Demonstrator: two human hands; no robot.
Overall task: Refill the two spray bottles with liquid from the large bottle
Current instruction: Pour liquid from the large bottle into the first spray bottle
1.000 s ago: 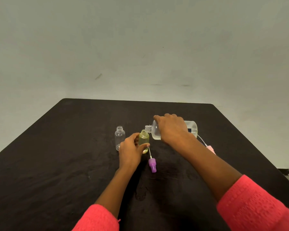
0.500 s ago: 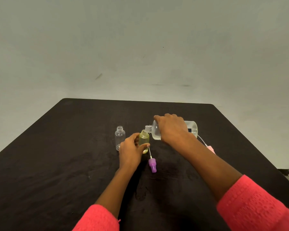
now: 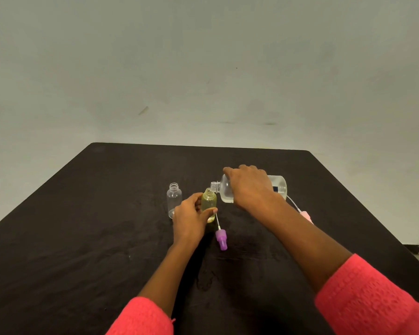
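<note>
A: Nearest, the purple spray cap (image 3: pixel 221 239) lies just before the left hand (image 3: pixel 191 218), whose fingers (image 3: pixel 209 211) hold the yellowish spray bottle (image 3: pixel 209 204). The right hand (image 3: pixel 249 187) grips the tilted large bottle (image 3: pixel 279 186), its mouth at that neck.

B: The danger?

A: I think too much tilt overflows the narrow neck. The empty spray bottle (image 3: pixel 174 199) stands near, left of the fingers. Beyond them the bench (image 3: pixel 131 170) runs well on to its edge.

The large clear bottle (image 3: pixel 279 185) lies almost flat under the curled fingers of the right hand (image 3: pixel 249 189). Its open neck is just above the mouth of a small bottle (image 3: pixel 209 203) with yellowish liquid, which stands upright between the thumb and fingers of the left hand (image 3: pixel 189 221). A second small bottle (image 3: pixel 174 199) – clear, open, upright – stands just left of those fingers.
</note>
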